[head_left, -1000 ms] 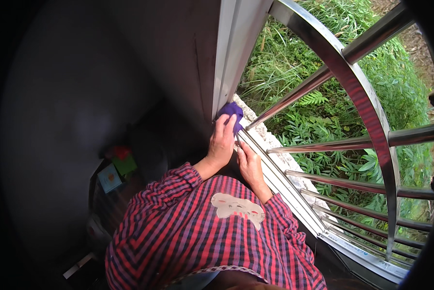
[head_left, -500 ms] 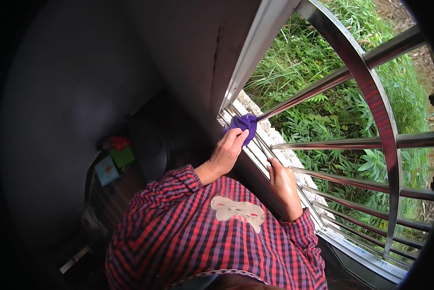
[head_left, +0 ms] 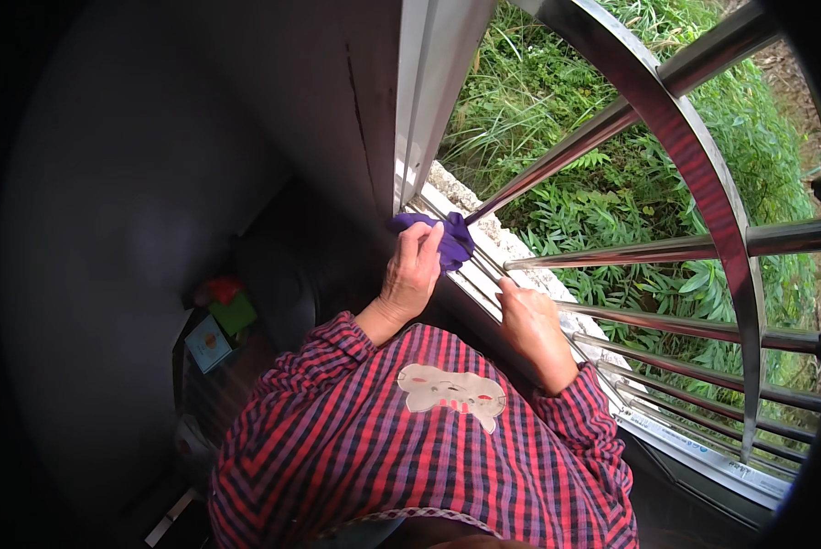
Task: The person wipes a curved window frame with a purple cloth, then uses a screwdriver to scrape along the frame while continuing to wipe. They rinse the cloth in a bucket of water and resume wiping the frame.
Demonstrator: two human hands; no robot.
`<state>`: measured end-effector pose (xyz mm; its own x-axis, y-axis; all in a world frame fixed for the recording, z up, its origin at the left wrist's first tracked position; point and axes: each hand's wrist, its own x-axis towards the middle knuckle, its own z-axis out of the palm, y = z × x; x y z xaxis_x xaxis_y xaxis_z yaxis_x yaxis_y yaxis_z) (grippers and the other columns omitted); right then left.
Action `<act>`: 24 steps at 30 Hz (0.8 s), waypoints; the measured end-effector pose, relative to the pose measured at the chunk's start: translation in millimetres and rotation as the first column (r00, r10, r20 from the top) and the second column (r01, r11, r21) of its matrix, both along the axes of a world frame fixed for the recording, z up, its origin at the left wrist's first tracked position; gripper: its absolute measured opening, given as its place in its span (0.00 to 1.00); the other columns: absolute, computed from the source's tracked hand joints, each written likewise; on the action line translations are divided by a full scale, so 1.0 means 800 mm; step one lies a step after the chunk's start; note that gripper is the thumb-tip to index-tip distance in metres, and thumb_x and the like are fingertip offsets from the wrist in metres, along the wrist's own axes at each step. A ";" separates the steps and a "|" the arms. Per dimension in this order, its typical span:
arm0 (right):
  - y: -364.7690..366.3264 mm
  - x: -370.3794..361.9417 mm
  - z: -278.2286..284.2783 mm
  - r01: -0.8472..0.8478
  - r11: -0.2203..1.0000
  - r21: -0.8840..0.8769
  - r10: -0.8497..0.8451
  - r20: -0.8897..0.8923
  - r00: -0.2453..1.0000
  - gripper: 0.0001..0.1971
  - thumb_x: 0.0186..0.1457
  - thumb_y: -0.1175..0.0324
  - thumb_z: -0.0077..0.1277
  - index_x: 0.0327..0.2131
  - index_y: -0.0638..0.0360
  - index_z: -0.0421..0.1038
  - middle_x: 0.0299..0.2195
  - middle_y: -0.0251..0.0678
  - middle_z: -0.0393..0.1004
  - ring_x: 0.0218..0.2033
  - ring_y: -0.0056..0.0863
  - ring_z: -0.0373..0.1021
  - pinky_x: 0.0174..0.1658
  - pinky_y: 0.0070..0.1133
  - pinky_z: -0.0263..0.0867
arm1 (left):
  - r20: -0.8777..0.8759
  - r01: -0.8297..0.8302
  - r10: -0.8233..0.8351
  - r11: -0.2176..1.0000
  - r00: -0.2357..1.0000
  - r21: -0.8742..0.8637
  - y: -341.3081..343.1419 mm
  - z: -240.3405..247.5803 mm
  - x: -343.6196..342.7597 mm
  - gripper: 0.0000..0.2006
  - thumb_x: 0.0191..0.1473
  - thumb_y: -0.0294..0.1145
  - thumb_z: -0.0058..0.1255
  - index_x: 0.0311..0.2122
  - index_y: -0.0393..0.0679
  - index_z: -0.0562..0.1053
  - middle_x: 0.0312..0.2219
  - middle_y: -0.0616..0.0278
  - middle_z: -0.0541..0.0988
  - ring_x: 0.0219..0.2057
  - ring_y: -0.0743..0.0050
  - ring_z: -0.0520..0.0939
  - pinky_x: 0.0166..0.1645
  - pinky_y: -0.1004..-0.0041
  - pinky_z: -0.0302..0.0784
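Purple crumpled cloth, pinched by the left hand, sits on that white window track with tiny printing; right hand curled, can't tell around what, farther off than a second ago.

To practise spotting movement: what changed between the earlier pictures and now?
Since the first picture, the right hand moved rightward along the white window track, away from the left hand. The crumpled purple cloth has come slightly away from the white upright frame. Unchanged: the left hand's grip on the cloth and the shiny metal bars.
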<state>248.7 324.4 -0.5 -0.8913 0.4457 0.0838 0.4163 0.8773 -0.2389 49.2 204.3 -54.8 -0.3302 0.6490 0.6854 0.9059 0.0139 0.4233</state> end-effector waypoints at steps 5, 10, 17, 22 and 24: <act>0.002 0.029 -0.003 0.058 0.998 0.019 -0.060 0.105 0.993 0.04 0.54 0.74 0.48 0.35 0.61 0.69 0.19 0.50 0.75 0.23 0.51 0.76 0.27 0.43 0.71 | 0.012 -0.020 0.022 0.992 1.000 -0.122 0.004 -0.006 0.006 0.29 0.49 0.21 0.60 0.58 0.32 0.68 0.53 0.46 0.69 0.53 0.45 0.75 0.56 0.59 0.74; 0.018 0.004 -0.006 -0.038 0.999 0.036 0.034 0.085 0.996 0.02 0.52 0.74 0.50 0.30 0.62 0.71 0.20 0.49 0.76 0.24 0.48 0.77 0.27 0.39 0.73 | -0.116 -0.111 0.091 0.976 0.989 -0.189 -0.004 -0.007 0.003 0.29 0.49 0.26 0.61 0.58 0.32 0.67 0.53 0.45 0.70 0.54 0.44 0.73 0.57 0.58 0.72; 0.019 -0.091 -0.036 -0.011 0.999 -0.054 0.016 0.092 0.996 0.06 0.58 0.68 0.50 0.37 0.59 0.72 0.23 0.51 0.77 0.29 0.55 0.76 0.33 0.44 0.72 | 0.032 -0.119 0.126 0.977 0.991 -0.179 -0.010 -0.023 -0.012 0.25 0.50 0.22 0.58 0.56 0.33 0.70 0.47 0.48 0.71 0.48 0.44 0.74 0.55 0.57 0.72; 0.012 -0.105 -0.073 -0.005 0.958 -0.285 -0.042 -0.159 0.986 0.11 0.58 0.69 0.52 0.42 0.62 0.76 0.31 0.56 0.79 0.35 0.56 0.77 0.38 0.43 0.74 | 0.158 -0.091 0.099 0.994 0.982 -0.057 -0.003 -0.031 -0.028 0.19 0.50 0.18 0.55 0.50 0.37 0.72 0.43 0.49 0.72 0.47 0.46 0.75 0.54 0.57 0.72; -0.026 -0.110 -0.095 -0.009 0.872 -0.489 -0.170 -0.321 0.932 0.14 0.63 0.68 0.50 0.48 0.64 0.74 0.34 0.58 0.78 0.38 0.58 0.76 0.41 0.43 0.72 | 0.175 -0.061 0.046 0.995 0.984 0.082 0.004 -0.027 -0.026 0.15 0.49 0.14 0.54 0.43 0.39 0.74 0.39 0.51 0.73 0.43 0.47 0.76 0.50 0.58 0.74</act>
